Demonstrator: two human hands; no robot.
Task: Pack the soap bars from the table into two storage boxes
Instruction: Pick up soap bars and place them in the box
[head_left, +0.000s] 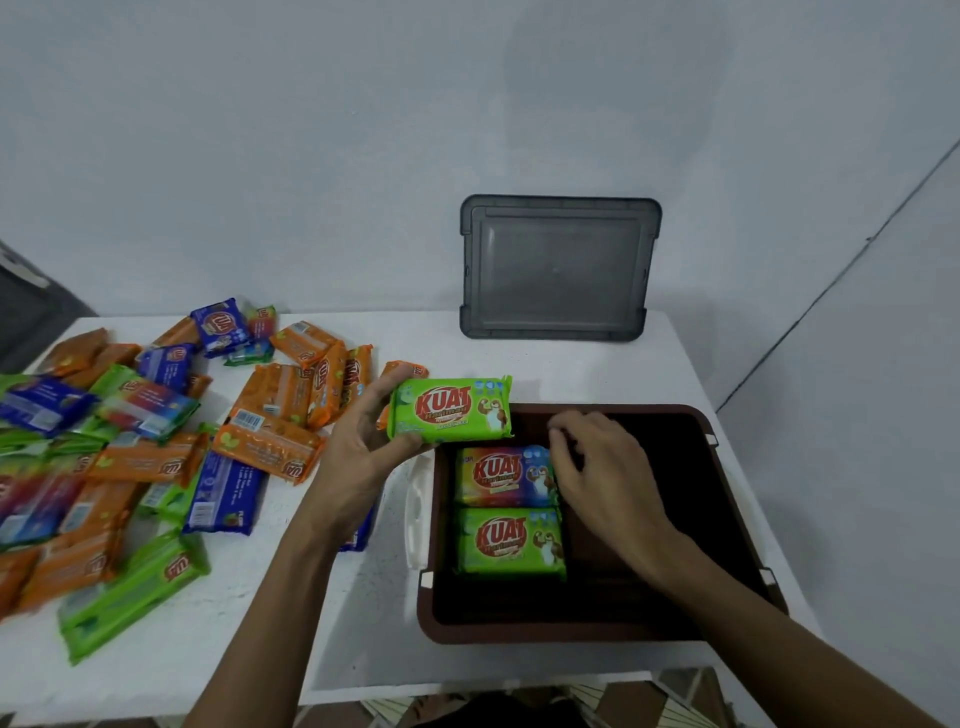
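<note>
Green soap bar (450, 409) clamped in left fingers (382, 387); right fingers (563, 434) loosely curled, touching multicoloured bar (503, 476).

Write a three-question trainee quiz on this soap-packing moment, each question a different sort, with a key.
1. True or false: the left hand holds a green soap bar at the far-left corner of the brown storage box.
2. How many soap bars lie flat inside the box? A) none B) two C) five
3. Fill in: the grey lid leans against the ____.

Key
1. True.
2. B: a multicoloured bar and a second green bar, in a column along the left wall.
3. Wall. Note that the right hand rests beside the multicoloured bar, holding nothing.
</note>
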